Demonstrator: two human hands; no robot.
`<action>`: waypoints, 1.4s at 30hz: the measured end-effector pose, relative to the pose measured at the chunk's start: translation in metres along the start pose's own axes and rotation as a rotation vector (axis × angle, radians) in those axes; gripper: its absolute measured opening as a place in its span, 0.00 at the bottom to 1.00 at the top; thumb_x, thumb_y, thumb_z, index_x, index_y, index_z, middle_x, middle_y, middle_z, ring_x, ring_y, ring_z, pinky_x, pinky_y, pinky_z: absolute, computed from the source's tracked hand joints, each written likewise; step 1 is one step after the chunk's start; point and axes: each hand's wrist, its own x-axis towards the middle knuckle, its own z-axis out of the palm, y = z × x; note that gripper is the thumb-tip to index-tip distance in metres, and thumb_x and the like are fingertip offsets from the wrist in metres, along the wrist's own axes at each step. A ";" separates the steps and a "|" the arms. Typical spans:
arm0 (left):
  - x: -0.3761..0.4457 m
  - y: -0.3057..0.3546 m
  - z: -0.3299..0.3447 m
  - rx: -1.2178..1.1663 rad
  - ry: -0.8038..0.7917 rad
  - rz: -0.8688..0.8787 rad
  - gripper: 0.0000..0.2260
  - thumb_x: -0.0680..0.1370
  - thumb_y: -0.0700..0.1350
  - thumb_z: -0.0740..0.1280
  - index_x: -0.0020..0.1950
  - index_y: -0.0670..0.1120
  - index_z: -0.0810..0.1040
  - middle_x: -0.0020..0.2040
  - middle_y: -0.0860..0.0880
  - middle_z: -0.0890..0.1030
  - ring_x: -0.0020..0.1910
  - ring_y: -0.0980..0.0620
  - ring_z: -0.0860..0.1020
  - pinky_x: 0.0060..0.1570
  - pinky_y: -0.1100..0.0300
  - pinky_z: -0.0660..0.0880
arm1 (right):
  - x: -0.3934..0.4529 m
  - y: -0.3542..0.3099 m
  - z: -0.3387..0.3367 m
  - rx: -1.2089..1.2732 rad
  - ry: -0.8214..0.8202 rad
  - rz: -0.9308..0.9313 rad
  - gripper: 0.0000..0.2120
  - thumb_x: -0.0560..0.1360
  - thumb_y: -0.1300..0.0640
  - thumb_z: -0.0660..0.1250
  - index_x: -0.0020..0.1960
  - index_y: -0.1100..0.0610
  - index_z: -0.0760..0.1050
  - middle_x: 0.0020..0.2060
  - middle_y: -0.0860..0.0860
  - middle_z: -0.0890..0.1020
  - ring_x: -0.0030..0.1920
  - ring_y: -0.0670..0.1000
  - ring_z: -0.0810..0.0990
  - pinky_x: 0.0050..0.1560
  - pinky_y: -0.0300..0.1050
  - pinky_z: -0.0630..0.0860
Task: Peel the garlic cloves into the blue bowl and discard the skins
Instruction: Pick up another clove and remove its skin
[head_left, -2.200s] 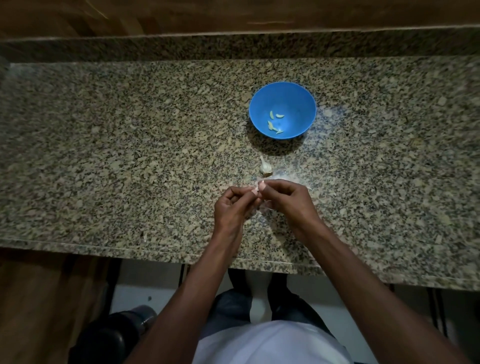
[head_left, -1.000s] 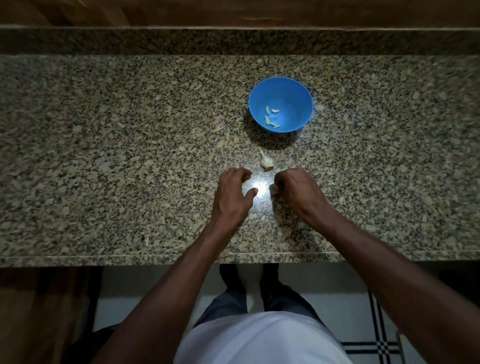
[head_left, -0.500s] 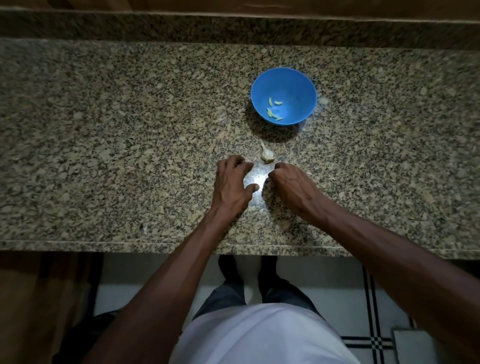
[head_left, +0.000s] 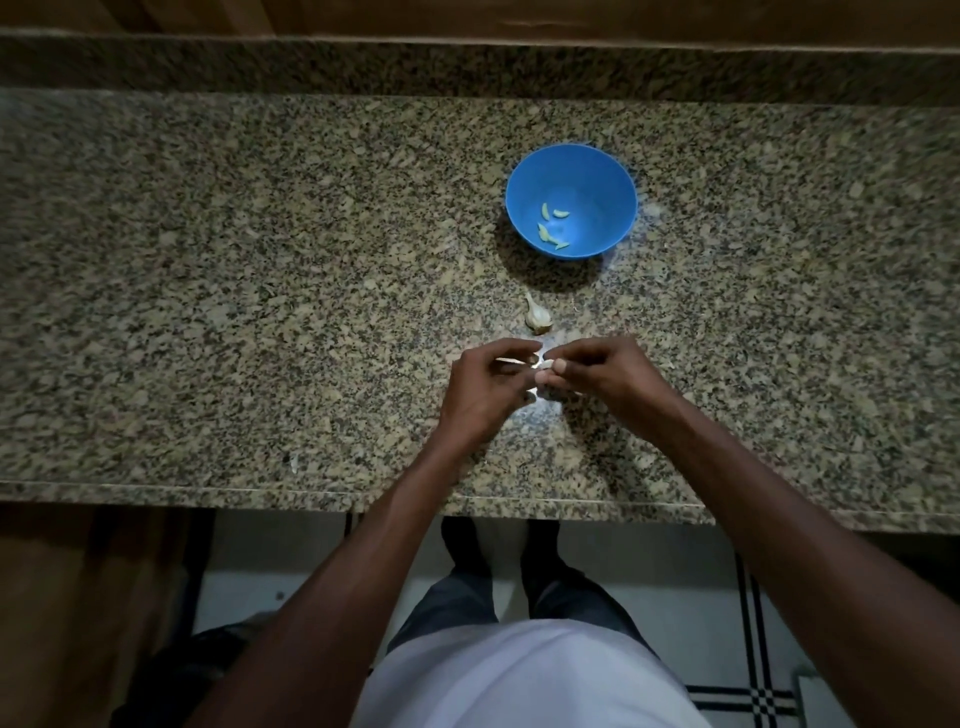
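I hold a small garlic clove (head_left: 542, 365) just above the bench (head_left: 208, 312), my left hand (head_left: 488, 387) and right hand (head_left: 602, 371) both pinching it at the fingertips. It is tiny and probably slippery; too hard a tug could flick it off the front edge or tear the flesh. The rest of the garlic bulb (head_left: 536, 315) lies just beyond my hands, directly between them and the blue bowl (head_left: 571, 200), which holds four peeled cloves (head_left: 551, 228). A skin scrap (head_left: 294, 461) lies near the edge.
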 end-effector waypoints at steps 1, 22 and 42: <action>-0.001 0.001 0.002 0.002 0.002 0.013 0.12 0.75 0.39 0.77 0.58 0.44 0.86 0.52 0.50 0.87 0.50 0.55 0.86 0.47 0.60 0.83 | -0.003 0.002 0.001 0.031 -0.011 0.013 0.08 0.77 0.66 0.73 0.56 0.68 0.83 0.48 0.61 0.88 0.50 0.55 0.88 0.50 0.42 0.83; 0.004 0.021 0.020 0.088 0.100 -0.124 0.09 0.73 0.43 0.79 0.50 0.42 0.86 0.44 0.48 0.87 0.44 0.52 0.86 0.43 0.57 0.84 | -0.013 -0.006 0.006 -0.480 0.224 -0.219 0.03 0.76 0.58 0.77 0.49 0.57 0.86 0.38 0.50 0.88 0.35 0.42 0.86 0.34 0.38 0.82; 0.007 0.016 0.011 -0.342 0.020 -0.300 0.11 0.78 0.38 0.74 0.59 0.38 0.83 0.48 0.44 0.87 0.42 0.53 0.85 0.45 0.60 0.81 | 0.001 0.002 0.009 0.219 0.141 0.012 0.09 0.76 0.63 0.76 0.56 0.64 0.85 0.47 0.60 0.88 0.50 0.59 0.87 0.55 0.51 0.85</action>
